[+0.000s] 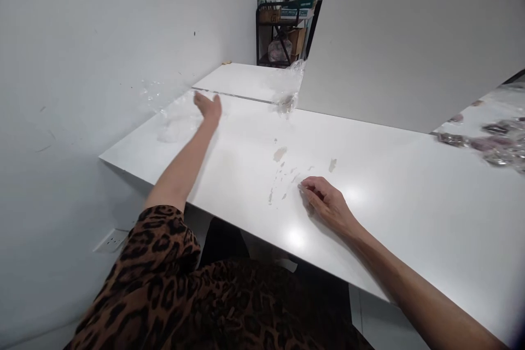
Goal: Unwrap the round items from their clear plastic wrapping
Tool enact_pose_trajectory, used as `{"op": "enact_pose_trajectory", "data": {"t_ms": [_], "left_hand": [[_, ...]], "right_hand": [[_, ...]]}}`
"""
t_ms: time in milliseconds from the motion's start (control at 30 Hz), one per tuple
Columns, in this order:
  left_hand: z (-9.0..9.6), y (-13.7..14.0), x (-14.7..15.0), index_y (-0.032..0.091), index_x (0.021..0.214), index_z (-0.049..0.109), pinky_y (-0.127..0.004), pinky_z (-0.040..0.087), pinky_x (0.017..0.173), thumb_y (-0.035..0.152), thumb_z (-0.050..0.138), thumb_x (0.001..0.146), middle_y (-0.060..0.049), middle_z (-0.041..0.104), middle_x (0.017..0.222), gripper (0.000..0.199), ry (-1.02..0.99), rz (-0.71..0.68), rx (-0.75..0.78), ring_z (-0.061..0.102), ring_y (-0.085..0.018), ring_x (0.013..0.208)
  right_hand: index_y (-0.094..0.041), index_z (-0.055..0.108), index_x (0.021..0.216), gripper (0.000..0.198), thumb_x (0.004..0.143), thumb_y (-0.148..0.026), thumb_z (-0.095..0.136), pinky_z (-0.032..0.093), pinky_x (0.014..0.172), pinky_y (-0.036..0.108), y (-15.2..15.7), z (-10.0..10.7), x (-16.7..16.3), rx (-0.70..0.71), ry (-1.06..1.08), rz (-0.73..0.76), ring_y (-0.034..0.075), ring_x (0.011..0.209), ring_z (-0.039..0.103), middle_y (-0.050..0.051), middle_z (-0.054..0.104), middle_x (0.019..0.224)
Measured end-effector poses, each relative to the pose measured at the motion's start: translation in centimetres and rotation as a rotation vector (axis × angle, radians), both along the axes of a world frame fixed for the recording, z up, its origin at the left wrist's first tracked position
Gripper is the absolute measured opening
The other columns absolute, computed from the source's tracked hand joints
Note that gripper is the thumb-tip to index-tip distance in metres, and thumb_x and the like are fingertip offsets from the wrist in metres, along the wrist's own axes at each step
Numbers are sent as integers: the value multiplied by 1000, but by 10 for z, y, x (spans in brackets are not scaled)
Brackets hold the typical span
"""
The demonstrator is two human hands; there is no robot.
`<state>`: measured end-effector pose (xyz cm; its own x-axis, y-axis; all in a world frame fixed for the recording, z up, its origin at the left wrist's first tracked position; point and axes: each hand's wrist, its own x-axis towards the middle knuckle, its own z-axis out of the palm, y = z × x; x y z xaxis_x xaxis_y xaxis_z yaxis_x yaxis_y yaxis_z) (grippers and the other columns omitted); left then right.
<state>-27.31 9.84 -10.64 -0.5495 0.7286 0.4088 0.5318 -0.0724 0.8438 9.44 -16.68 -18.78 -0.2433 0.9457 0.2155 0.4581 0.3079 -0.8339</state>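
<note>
My left hand [208, 105] reaches out over the far left part of the white table [241, 164], its thumb and fingers apart and slightly blurred. Beside it, crumpled clear plastic [176, 123] lies against the wall; I cannot tell whether the hand touches it. Lower and to the right, my right hand [326, 199] rests on the tabletop with curled fingers, thumb and fingertips close together. Whatever may be between those fingertips is too small to make out. Worn, greyish patches [280, 154] mark the surface just left of that hand.
A large grey-white panel [394, 38] rises along the table's far edge. More clear plastic [289, 93] bunches at its left end. On the right lie several plastic-wrapped items [496, 142]. A black shelf rack [283, 24] with boxes stands behind. The wall [102, 54] borders the left side.
</note>
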Motion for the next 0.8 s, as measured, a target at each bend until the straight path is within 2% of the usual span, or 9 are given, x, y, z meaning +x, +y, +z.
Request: {"op": "enact_pose_trajectory", "data": {"t_ms": [100, 200, 333, 400, 467, 567, 667, 733, 800], "left_hand": [[-31, -6, 62, 17, 152, 49, -45, 22, 133, 23, 66, 94, -19, 34, 168, 61, 185, -98, -243, 31, -32, 159], [-39, -2, 110, 16, 155, 48, -44, 28, 129, 29, 61, 99, -22, 42, 163, 59, 278, -289, -418, 39, -33, 155], [-37, 23, 159, 22, 166, 31, -50, 25, 130, 41, 64, 98, -19, 33, 169, 79, 396, -460, -403, 30, -35, 160], [-38, 37, 182, 26, 168, 27, -52, 27, 128, 35, 68, 96, -18, 27, 173, 83, 401, -490, -378, 29, -37, 160], [-41, 46, 198, 27, 165, 35, -52, 33, 125, 25, 69, 93, -19, 33, 169, 79, 357, -488, -364, 37, -38, 156], [-43, 50, 209, 22, 148, 55, -49, 41, 118, 17, 64, 95, -21, 53, 149, 55, 317, -457, -333, 54, -36, 141], [-43, 35, 205, 19, 129, 62, -39, 52, 103, 19, 59, 99, -15, 68, 117, 31, 215, -464, -309, 68, -26, 114], [-42, 12, 200, 20, 116, 62, -30, 55, 80, 23, 61, 99, -6, 67, 90, 17, 4, -526, -318, 69, -18, 86], [-40, -21, 195, 20, 103, 59, -23, 47, 60, 28, 66, 97, 1, 59, 75, 12, -261, -631, -349, 60, -11, 64]], "right_hand": [[-21, 70, 110, 21, 102, -29, 52, 58, 76, 39, 2, -3, 0, 141, -59, 68, 23, 93, 69, 13, 71, 115], [-21, 70, 109, 21, 102, -22, 51, 60, 84, 43, 2, -5, -1, 249, -91, 117, 27, 105, 70, 14, 73, 115], [-22, 70, 108, 21, 103, -19, 50, 61, 83, 42, 3, -6, 0, 250, -74, 139, 26, 105, 70, 13, 73, 116], [-22, 69, 108, 21, 104, -18, 49, 61, 82, 40, 4, -4, 1, 229, -57, 151, 24, 102, 70, 12, 73, 116], [-22, 69, 108, 21, 103, -18, 49, 60, 82, 40, 4, -2, 1, 224, -37, 164, 24, 101, 70, 12, 73, 114], [-22, 69, 106, 21, 103, -18, 49, 59, 83, 40, 4, 1, 0, 209, -1, 170, 23, 98, 69, 11, 73, 110], [-22, 69, 103, 19, 103, -22, 50, 58, 80, 39, 4, 2, -1, 131, 67, 150, 21, 90, 67, 10, 72, 106], [-22, 67, 107, 17, 103, -27, 51, 58, 77, 38, 7, 0, 1, 87, 122, 68, 19, 82, 65, 9, 70, 102], [-22, 64, 118, 22, 101, -32, 55, 58, 76, 39, 13, -4, 4, 109, 139, -79, 20, 83, 65, 11, 68, 107]]}}
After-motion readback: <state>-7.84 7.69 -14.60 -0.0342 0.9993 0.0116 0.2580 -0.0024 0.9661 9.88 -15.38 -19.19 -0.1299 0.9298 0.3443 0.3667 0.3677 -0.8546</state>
